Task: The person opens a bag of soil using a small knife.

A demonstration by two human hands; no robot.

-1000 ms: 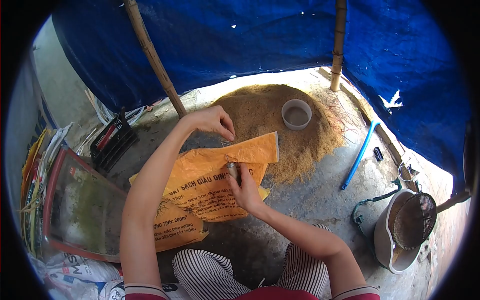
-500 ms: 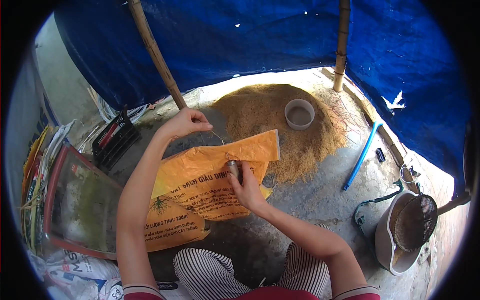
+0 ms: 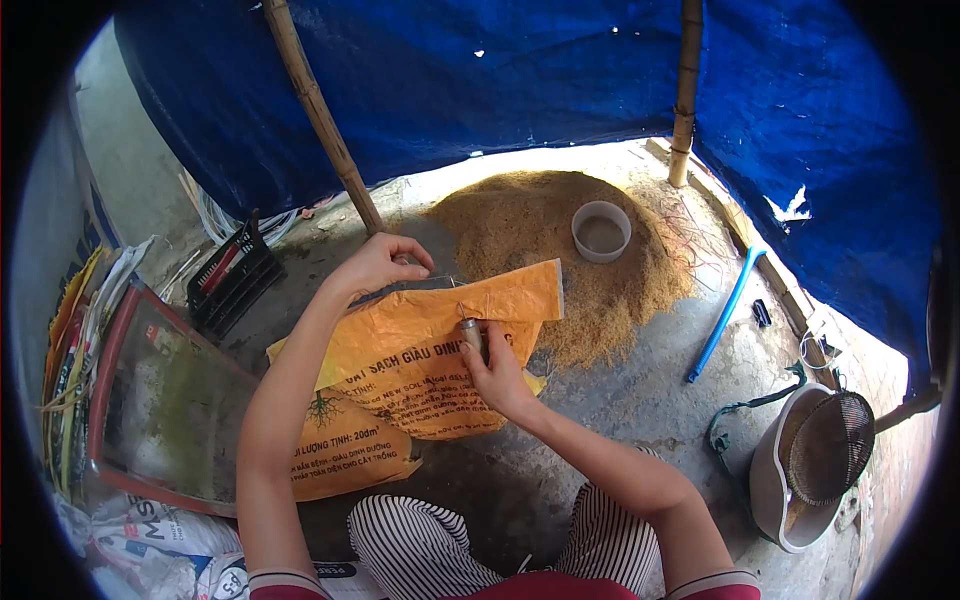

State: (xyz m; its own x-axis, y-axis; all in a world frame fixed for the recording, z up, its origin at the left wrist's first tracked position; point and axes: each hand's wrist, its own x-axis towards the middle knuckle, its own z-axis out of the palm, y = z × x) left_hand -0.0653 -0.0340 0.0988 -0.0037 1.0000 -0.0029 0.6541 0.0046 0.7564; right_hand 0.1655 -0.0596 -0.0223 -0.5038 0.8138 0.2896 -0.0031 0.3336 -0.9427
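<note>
An orange printed sack (image 3: 420,350) lies in front of my knees, its dark inner side showing along the top edge. My left hand (image 3: 380,265) is closed in a pinch above that edge, near the upper left; what its fingertips hold is too small to make out. My right hand (image 3: 497,375) is wrapped round a short metal cylinder-handled tool (image 3: 470,330). From its top a thin hooked tip reaches the sack's upper part. Another orange sack (image 3: 350,455) lies underneath, nearer to me.
Beyond the sack is a heap of brown husks (image 3: 510,215) with a white tub (image 3: 601,232) on it. On the right are a blue tube (image 3: 725,315) and a white bucket (image 3: 770,490) holding a mesh sieve (image 3: 832,445). A red-framed screen (image 3: 165,410) and black crate (image 3: 235,280) stand left.
My left hand has moved slightly down and right, closer to the sack's top edge. The thread seen between it and the sack is less visible. The sack's dark inner side now shows.
</note>
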